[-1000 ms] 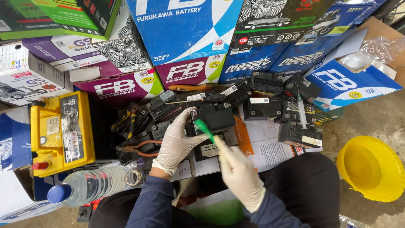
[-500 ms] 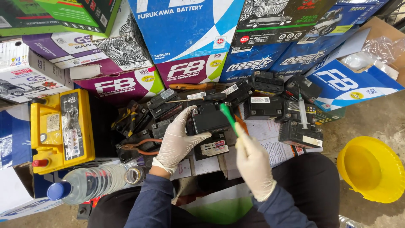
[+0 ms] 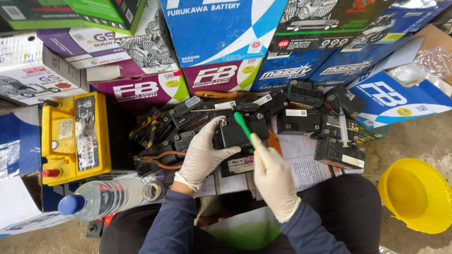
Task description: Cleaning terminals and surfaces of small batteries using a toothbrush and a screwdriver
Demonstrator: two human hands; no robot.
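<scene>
My left hand, in a white glove, grips the left side of a small black battery that rests among other batteries in front of me. My right hand, also gloved, holds a green-handled tool whose tip points down at the top of that battery. A black-handled screwdriver lies just behind the battery.
Several small black batteries lie around, one with a syringe on it. A yellow battery sits left, a clear water bottle near left, pliers beside my left hand, a yellow bowl right. Stacked cardboard boxes stand behind.
My right hand swung the green tool from left to right across the battery and has come back toward its top middle. My left hand stays on the battery.
</scene>
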